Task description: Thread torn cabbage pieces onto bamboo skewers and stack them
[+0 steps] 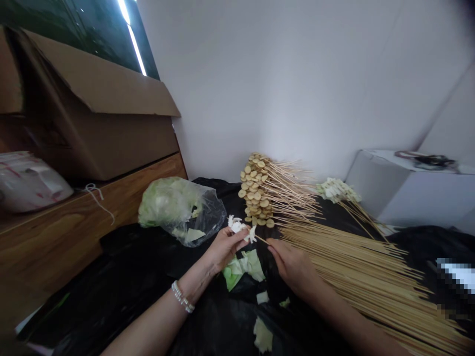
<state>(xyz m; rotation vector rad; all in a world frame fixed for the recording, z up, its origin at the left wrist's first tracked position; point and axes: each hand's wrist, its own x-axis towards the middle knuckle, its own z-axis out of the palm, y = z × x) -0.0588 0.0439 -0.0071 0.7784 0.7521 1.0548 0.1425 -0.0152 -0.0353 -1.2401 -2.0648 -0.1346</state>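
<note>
Head view, left hand [227, 246] pinching white pieces [236, 225], right hand [293, 264] grasping a skewer [261, 240] that runs into them — all held above leaves [254, 264] on black sheeting [156, 282], bag [213, 210] to the left, loose sticks [363, 277] to the right, skewered slices [256, 190] just beyond

no lettering can be read; marks [52, 134] on the cardboard box [129, 141] are too dim

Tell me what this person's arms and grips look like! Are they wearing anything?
The left grip and right grip are bare, with no gloves. No sleeve shows on the left arm or right arm. The left arm wears a bracelet of small whitish beads; none shows on the right.
</note>
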